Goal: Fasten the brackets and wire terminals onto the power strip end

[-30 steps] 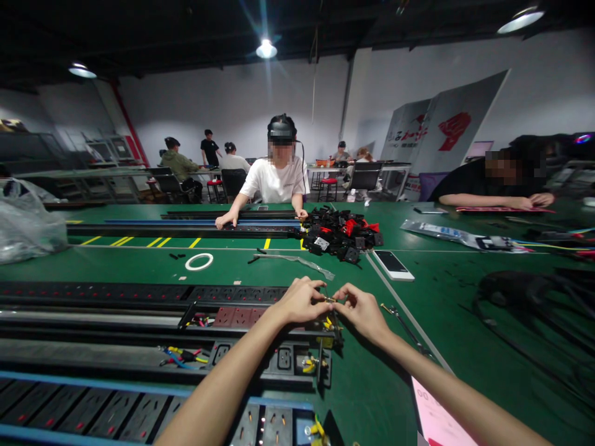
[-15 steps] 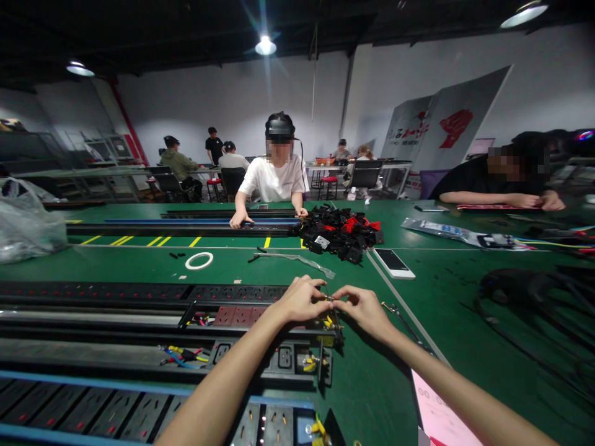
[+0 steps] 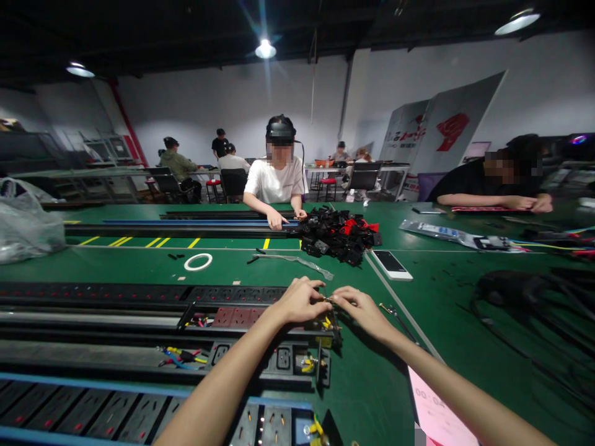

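Observation:
At the right end of a long black socket strip [image 3: 153, 292], my left hand [image 3: 301, 301] and my right hand [image 3: 359, 310] meet, thumbs and index fingers pinched together. Something small and brassy sits between the fingertips, too small to name. Yellow-sleeved wire ends [image 3: 328, 323] show just under my fingers. My left wrist hangs over a strip with brown sockets [image 3: 235, 317]. Nearer to me lies another strip with black sockets [image 3: 283, 357], its end plate [image 3: 324, 367] standing up beside yellow terminals. A blue-edged socket strip [image 3: 106, 414] lies closest, partly behind my left forearm.
Ahead are a white ring [image 3: 198, 262], a strip of clear plastic [image 3: 297, 260], a heap of black and red parts [image 3: 341, 232] and a phone [image 3: 391, 265]. A screwdriver-like tool [image 3: 402, 322] and pink paper [image 3: 439, 409] lie right. A co-worker [image 3: 274, 176] sits opposite.
My right fingers have curled slightly closer around the small piece; my left hand holds its place. The co-worker's hand opposite has moved right along the rails.

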{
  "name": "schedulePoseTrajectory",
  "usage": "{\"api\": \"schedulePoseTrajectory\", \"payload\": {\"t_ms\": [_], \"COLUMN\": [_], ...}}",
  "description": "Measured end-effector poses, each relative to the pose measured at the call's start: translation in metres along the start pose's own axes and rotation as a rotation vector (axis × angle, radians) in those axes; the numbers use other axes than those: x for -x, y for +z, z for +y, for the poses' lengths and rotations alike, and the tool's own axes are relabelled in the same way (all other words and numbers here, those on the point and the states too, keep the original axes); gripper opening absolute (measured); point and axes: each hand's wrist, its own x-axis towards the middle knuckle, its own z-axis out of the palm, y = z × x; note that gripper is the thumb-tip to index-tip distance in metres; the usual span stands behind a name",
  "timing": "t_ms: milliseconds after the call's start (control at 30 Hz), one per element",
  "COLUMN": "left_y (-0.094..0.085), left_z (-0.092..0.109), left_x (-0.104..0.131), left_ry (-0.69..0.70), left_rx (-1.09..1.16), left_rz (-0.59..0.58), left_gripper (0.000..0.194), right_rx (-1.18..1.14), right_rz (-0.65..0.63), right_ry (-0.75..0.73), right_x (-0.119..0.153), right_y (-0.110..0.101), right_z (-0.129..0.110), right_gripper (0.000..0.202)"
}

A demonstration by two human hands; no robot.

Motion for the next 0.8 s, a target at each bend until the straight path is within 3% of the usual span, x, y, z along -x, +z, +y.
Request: {"api": "schedulePoseTrajectory", "payload": {"t_ms": [200, 800], "left_y": [-0.0004, -0.0004], "left_z": [-0.0003, 0.0003], "left_x": [-0.0003, -0.0002], "left_ry": [-0.008, -0.019], "left_rx": [0.000, 0.006], "left_rz": [-0.004, -0.007], "left_gripper": [0.033, 0.032], "right_rx": [-0.047, -0.159], "right_rz": [0.005, 0.056], "right_ry": [0.005, 0.088], "right_x": [0.0020, 0.0034], "right_y": [0.0017, 0.0048], "right_z": [0.0034, -0.0021], "right_gripper": [0.029, 0.030]}}
